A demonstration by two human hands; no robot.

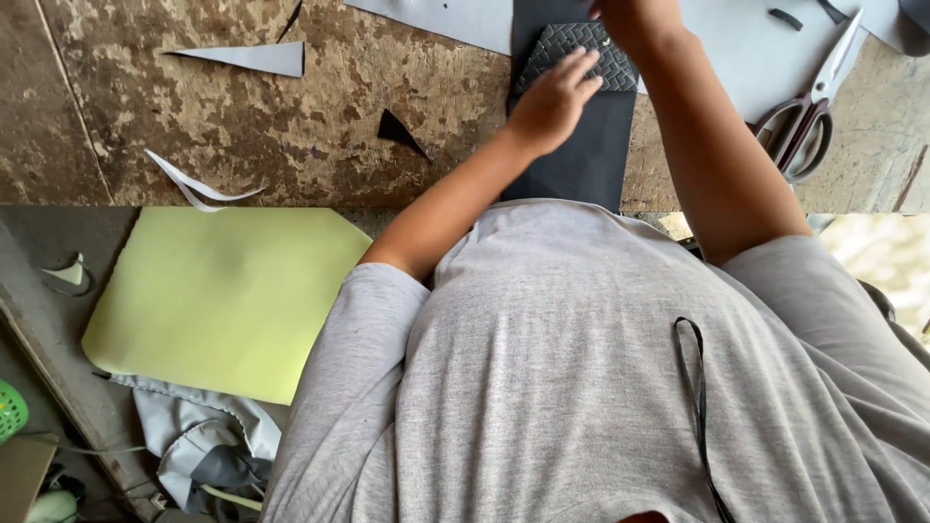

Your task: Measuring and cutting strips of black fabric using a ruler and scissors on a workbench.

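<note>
Head view looks straight down the person's own chest, so nearest comes the grey jersey shirt [601,387] with a thin black cord [699,407] lying on it. Below the edge of the work surface, to the left, a pale yellow-green foam sheet [223,295] rests over crumpled grey fabric [199,441], apparently set aside down there out of the way of the cutting.

Further out, on the worn mottled brown surface [242,107], a flat black rectangular sheet [576,160] lies straight in front of the person. The left hand [554,102] is laid flat on it, fingers stretched and released, gripping nothing; it seems to press the sheet down so it cannot slide. Its fingertips touch the near edge of a small dark woven-pattern piece [581,48] that sits on top of the black sheet, near its far end.

The right hand [630,12] is at the far side of that woven piece, mostly cut off by the top of the frame, so I cannot tell whether it is clenched or loose; it looks to steady the piece from the other side.

Scraps are scattered about: a small black triangular offcut [399,131], curled white strips [194,184], and a grey triangular offcut [254,58]. Red-handled scissors [809,107] lie on a light grey sheet [746,53] just beyond the right forearm, within easy reach.
</note>
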